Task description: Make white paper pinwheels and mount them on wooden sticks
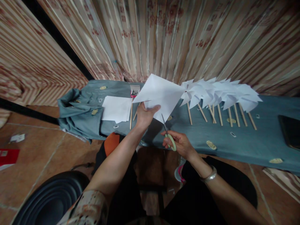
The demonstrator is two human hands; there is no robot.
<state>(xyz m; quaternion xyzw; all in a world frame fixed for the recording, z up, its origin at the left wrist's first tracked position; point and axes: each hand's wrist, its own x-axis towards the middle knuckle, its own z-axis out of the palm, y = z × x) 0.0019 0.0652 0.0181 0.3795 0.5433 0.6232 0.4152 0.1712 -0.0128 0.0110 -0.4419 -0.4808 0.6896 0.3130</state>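
A square sheet of white paper (161, 92) is held up over the table by my left hand (145, 115), its thumb on the near face and its fingers behind. One slit shows at the sheet's left side, near the hand. My right hand (177, 142) grips a pair of scissors (171, 140) with pale green handles. The blades point up and away, at the sheet's lower corner. To the right lies a row of white paper pinwheels (217, 93) on wooden sticks, overlapping one another. A stack of white paper (117, 107) lies to the left.
Behind the stack stands a small open box (134, 90) with shiny bits inside. Loose wooden sticks (131, 115) lie beside the stack. A dark flat device (289, 131) rests at the table's right end. A patterned curtain (159, 37) hangs behind; a black bin (51, 200) stands lower left.
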